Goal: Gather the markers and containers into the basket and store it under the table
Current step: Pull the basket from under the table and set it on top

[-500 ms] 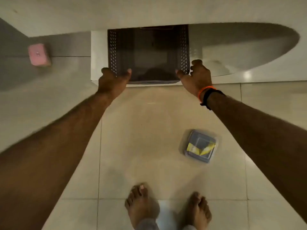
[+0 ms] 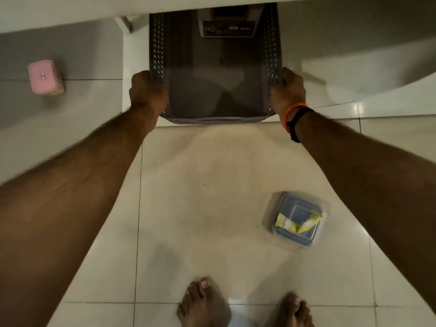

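A grey perforated basket (image 2: 157,50) stands on the floor, its far end under the white table edge (image 2: 70,13). Nothing shows inside it but a label on the far wall. My left hand (image 2: 147,93) grips its left rim near the front corner. My right hand (image 2: 286,90), with an orange and a black wristband, grips the right rim. A clear square container (image 2: 296,219) with a yellow packet inside lies on the tiles to the right, below my right forearm. A pink lidded container (image 2: 44,76) stands on the floor far left. No markers are visible.
The floor is pale glossy tile. My two bare feet (image 2: 205,303) stand at the bottom edge. A white table leg (image 2: 125,23) rises left of the basket. The table's curved shadow covers the upper right.
The basket looks larger and reaches farther out from under the table. Both hands have shifted from its front corners to grip the side rims.
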`<state>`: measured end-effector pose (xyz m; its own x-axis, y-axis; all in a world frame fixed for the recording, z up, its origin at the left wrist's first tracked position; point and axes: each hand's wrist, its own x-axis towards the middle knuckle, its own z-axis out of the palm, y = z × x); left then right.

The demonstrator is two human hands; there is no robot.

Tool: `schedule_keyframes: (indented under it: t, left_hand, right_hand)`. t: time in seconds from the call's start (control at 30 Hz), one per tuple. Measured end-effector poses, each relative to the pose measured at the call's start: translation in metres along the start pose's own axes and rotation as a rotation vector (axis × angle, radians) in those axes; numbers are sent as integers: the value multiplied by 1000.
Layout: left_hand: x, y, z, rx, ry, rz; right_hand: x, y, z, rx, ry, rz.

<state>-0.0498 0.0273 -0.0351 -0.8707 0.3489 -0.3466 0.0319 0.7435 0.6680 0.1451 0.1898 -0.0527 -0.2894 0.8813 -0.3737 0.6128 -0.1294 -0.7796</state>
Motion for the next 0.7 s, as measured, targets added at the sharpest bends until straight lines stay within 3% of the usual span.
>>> schedule_keyframes:
  t: [0.37, 0.7]
  left_hand:
    - [-118, -15, -37, -40, -49, -84]
    - [-257, -20, -109, -13, -102, -160]
  right_hand:
    - [-108, 18, -47, 57, 66, 109]
    - [-254, 8, -116, 56, 21, 158]
